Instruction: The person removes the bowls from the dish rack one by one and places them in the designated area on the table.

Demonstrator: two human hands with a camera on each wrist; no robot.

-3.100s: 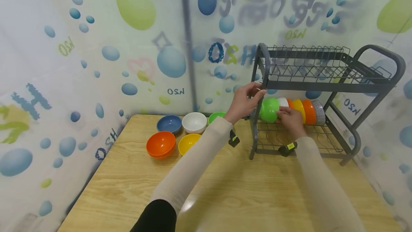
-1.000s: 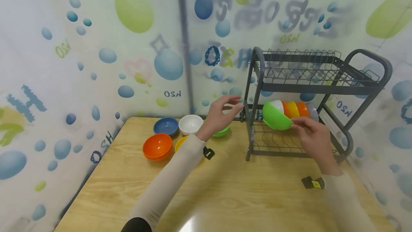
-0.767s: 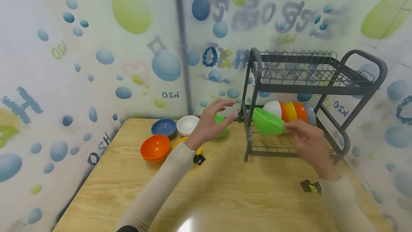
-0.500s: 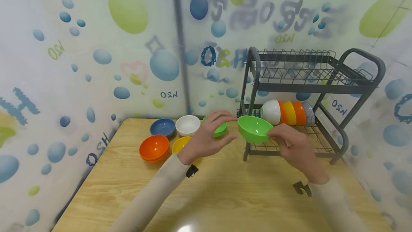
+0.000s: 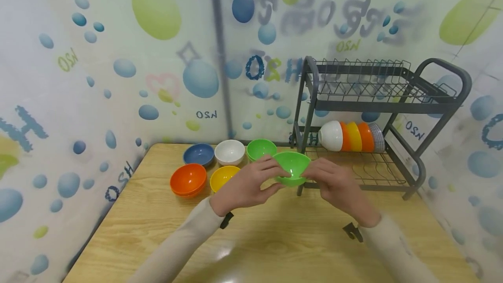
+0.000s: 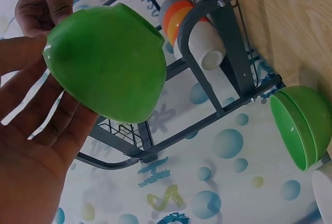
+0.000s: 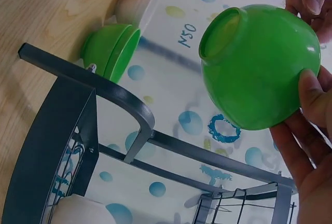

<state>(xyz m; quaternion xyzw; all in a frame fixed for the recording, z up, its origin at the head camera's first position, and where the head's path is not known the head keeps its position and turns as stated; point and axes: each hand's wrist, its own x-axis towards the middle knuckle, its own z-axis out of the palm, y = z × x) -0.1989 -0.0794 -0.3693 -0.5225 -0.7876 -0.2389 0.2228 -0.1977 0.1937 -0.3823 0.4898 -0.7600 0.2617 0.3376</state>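
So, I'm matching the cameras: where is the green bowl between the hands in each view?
Head: held green bowl, slightly right of and below centre.
Left wrist: held green bowl, upper left.
Right wrist: held green bowl, upper right.
Shared landmark: nested green bowls, in all three views.

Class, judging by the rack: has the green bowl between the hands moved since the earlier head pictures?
Yes: the held green bowl has moved leftward and nearer the camera, out of the rack.

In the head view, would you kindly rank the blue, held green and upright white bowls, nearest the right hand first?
1. Held green bowl: touching the right hand.
2. Upright white bowl: farther left.
3. Blue bowl: left of the white.
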